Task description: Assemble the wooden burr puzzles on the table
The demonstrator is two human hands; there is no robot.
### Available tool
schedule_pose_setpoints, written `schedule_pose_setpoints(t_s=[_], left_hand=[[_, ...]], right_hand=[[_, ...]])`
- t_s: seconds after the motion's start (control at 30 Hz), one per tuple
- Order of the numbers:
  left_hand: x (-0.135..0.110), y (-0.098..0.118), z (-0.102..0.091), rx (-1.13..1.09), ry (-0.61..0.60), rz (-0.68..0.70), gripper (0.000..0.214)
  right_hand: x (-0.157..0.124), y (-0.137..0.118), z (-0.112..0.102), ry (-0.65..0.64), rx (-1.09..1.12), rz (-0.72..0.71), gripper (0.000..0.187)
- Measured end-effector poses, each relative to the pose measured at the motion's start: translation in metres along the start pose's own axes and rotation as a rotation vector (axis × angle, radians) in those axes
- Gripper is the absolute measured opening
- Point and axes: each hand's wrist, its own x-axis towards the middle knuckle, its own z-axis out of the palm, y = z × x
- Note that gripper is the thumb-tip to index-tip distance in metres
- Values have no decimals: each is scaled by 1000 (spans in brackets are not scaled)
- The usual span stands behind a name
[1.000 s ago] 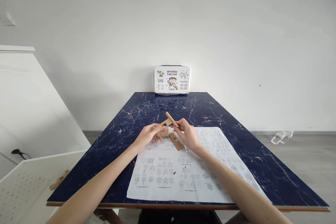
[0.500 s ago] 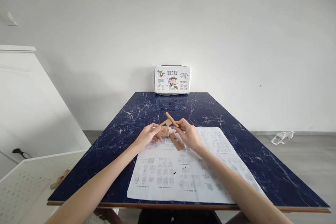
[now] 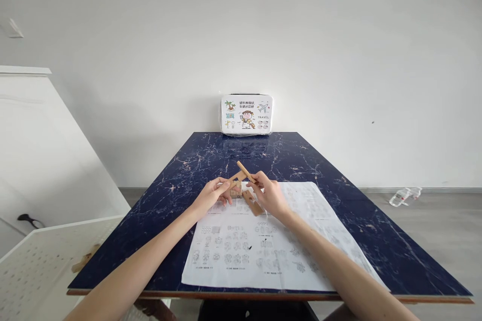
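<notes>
My left hand (image 3: 219, 192) is closed on a flat wooden piece (image 3: 238, 176) that points up and to the right. In my right hand (image 3: 266, 191) the fingers grip a thin wooden strip (image 3: 245, 170), which crosses the far end of that piece. Under my hands, small wooden blocks (image 3: 236, 192) sit beside my left fingertips. Another notched wooden piece (image 3: 253, 203) lies slanted on the printed instruction sheet (image 3: 241, 273). Whether the two held pieces are joined cannot be made out.
The sheet lies on a dark blue marbled table (image 3: 165, 261). A white cartoon-printed case (image 3: 246, 115) stands at the far edge against the wall. On the left, a white perforated basket (image 3: 33, 266) holds wooden pieces (image 3: 86, 259). Clear plastic bottles (image 3: 404, 196) lie on the floor at right.
My right fingers have shifted slightly on the wooden strip, which has tilted a little. My left hand and the pieces on the sheet stay almost in place.
</notes>
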Motion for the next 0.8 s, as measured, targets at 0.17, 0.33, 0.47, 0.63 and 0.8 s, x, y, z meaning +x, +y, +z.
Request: schedule_pose_setpoints(t_s=[0.17, 0.33, 0.47, 0.63, 0.8], left_hand=[[0, 0, 1, -39, 17, -2, 41], [0, 1, 2, -33, -1, 2, 42], [-1, 0, 3, -27, -15, 17, 40], [-1, -1, 4, -25, 4, 21, 41], [-1, -1, 5, 22, -10, 26, 43]], right_hand=[[-2, 0, 3, 37, -108, -6, 10], [0, -2, -1, -7, -53, -7, 10], [0, -4, -2, -15, -96, -5, 12], [-2, -2, 0, -8, -101, 7, 11], [-1, -3, -1, -34, -70, -32, 14]])
